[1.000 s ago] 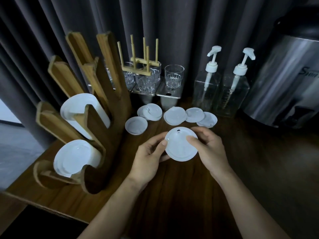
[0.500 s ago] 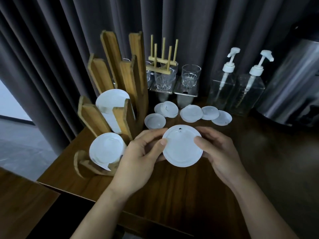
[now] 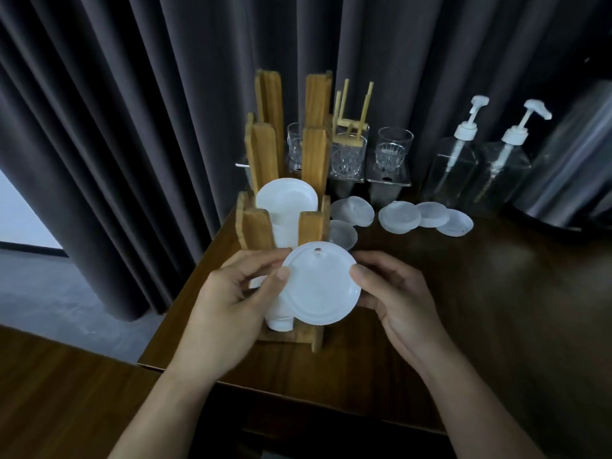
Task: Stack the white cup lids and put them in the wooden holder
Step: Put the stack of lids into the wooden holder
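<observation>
Pinched at opposite rims between left hand [image 3: 228,303] and right hand [image 3: 397,303], the white lid [image 3: 321,288] is held just in front of the wooden holder [image 3: 261,226], covering its lower stack [image 3: 278,321]. Judged risks: tilted entry catching a holder post; the thin rim slipping from the thumbs. Loose lids [image 3: 400,217] lie right of the holder, further back. No writing is legible anywhere.

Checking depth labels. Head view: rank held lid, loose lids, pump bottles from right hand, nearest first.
1. Held lid: pinched by the right hand, front centre.
2. Loose lids: on the table, behind the hand.
3. Pump bottles: back right.
</observation>
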{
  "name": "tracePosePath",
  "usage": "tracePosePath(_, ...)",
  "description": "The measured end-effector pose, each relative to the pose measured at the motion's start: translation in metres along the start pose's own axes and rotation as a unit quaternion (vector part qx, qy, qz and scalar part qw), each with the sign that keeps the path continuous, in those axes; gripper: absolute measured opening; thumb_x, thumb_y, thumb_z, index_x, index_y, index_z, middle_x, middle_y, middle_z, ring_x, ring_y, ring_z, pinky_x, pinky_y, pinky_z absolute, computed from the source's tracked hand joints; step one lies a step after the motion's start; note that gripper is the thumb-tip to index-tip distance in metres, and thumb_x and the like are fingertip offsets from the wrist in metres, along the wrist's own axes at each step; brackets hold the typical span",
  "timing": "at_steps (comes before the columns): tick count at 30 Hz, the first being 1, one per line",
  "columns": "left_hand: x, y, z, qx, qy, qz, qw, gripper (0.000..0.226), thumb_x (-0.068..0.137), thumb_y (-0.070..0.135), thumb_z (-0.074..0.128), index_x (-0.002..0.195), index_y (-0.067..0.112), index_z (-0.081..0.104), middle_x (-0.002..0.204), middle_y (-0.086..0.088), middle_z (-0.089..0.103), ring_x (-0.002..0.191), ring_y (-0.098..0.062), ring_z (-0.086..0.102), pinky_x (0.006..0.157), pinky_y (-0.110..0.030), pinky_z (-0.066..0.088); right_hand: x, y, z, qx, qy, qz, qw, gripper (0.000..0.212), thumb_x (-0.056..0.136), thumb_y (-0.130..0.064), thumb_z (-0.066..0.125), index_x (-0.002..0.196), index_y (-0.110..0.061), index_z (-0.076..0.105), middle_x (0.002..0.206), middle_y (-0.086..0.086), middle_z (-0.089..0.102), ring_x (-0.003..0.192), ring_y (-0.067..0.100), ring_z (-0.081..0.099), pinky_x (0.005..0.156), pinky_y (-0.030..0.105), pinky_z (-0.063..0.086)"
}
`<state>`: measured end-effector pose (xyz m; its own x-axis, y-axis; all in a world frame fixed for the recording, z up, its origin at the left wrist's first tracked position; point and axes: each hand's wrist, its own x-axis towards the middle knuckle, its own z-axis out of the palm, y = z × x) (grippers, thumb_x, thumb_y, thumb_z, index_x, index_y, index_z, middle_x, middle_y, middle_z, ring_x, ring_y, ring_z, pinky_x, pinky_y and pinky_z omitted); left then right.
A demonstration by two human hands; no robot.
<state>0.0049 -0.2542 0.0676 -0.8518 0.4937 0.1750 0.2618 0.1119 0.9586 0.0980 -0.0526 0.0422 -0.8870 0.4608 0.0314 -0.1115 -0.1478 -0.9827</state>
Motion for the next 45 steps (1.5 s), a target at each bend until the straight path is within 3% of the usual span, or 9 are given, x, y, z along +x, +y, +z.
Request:
tracePosePath(6,0.014,-0.023,-0.026,-0.025,0.025,-0.040,0.999,0.022,0.099,0.022,0.068,0.115,0.032,0.080,0.110,0.013,0.074,0.108,-0.004,0.070,0.093,-0.019,0.052,0.007,0.005,0.038,-0.056,0.052,0.017,0.997,0.021,0.075,-0.043,0.078,0.095,-0.037,0.082,0.101,-0.004,0.079,0.093,0.012,0.074,0.068,0.026,0.057)
tracePosePath(10,0.020,-0.037,-0.031,0.007,0.015,-0.048,0.999,0.021,0.100,0.023,0.069,0.115,0.031,0.080,0.108,0.011,0.074,0.103,-0.004,0.070,0.085,-0.010,0.052,0.010,0.012,0.046,-0.086,0.067,0.026,0.994,0.011,0.090,-0.031,0.076,0.089,-0.039,0.082,0.085,-0.006,0.077,0.071,0.002,0.064,0.056,0.018,0.047)
tracePosePath(12,0.022,-0.041,-0.033,0.021,0.012,-0.049,0.998,0.020,0.100,0.022,0.069,0.113,0.031,0.081,0.107,0.012,0.074,0.102,-0.001,0.069,0.084,-0.008,0.050,0.010,0.016,0.048,-0.093,0.069,0.034,0.993,0.010,0.091,-0.028,0.075,0.091,-0.035,0.081,0.082,-0.011,0.077,0.072,-0.002,0.066,0.059,0.016,0.048)
tracePosePath(16,0.025,-0.049,-0.035,0.079,0.016,-0.046,0.996,0.020,0.101,0.024,0.068,0.116,0.028,0.080,0.111,0.018,0.070,0.103,0.009,0.063,0.086,-0.004,0.047,0.012,0.026,0.053,-0.114,0.073,0.049,0.990,0.007,0.093,-0.030,0.075,0.098,-0.033,0.079,0.097,-0.014,0.080,0.098,0.000,0.073,0.089,0.026,0.056)
tracePosePath(19,0.029,-0.053,-0.035,0.110,0.016,-0.044,0.993,0.021,0.100,0.026,0.068,0.118,0.024,0.079,0.115,0.021,0.065,0.106,0.017,0.058,0.082,0.005,0.039,0.014,0.030,0.056,-0.127,0.087,0.046,0.987,0.009,0.093,-0.032,0.075,0.101,-0.031,0.079,0.099,-0.014,0.079,0.100,0.001,0.072,0.094,0.028,0.055)
tracePosePath(24,0.032,-0.054,-0.035,0.106,-0.001,-0.061,0.992,0.018,0.102,0.028,0.066,0.114,0.031,0.079,0.109,0.021,0.071,0.104,0.014,0.061,0.084,-0.001,0.043,0.016,0.032,0.053,-0.146,0.094,0.036,0.984,0.013,0.092,-0.033,0.075,0.103,-0.027,0.079,0.099,-0.013,0.079,0.100,0.002,0.071,0.090,0.026,0.053)
tracePosePath(29,0.033,-0.055,-0.033,0.102,0.008,-0.069,0.992,0.021,0.101,0.030,0.066,0.117,0.026,0.079,0.109,0.022,0.072,0.103,0.015,0.060,0.077,0.004,0.040,0.016,0.031,0.051,-0.160,0.099,0.034,0.982,0.011,0.092,-0.034,0.075,0.094,-0.024,0.080,0.091,-0.011,0.079,0.091,0.001,0.072,0.083,0.023,0.052)
tracePosePath(35,0.035,-0.055,-0.031,0.090,0.015,-0.074,0.993,0.019,0.101,0.029,0.067,0.113,0.025,0.081,0.108,0.021,0.073,0.102,0.012,0.064,0.077,0.001,0.042,0.018,0.031,0.052,-0.166,0.112,0.046,0.979,0.017,0.089,-0.037,0.078,0.085,-0.021,0.079,0.085,-0.004,0.078,0.087,0.010,0.073,0.085,0.034,0.057)
tracePosePath(45,0.030,-0.056,-0.029,0.052,0.030,-0.061,0.996,0.015,0.101,0.025,0.068,0.105,0.029,0.082,0.100,0.026,0.074,0.099,0.012,0.066,0.076,0.002,0.043,0.020,0.029,0.054,-0.161,0.115,0.046,0.979,0.020,0.089,-0.035,0.078,0.081,-0.017,0.079,0.080,0.003,0.076,0.085,0.021,0.073,0.082,0.039,0.057)
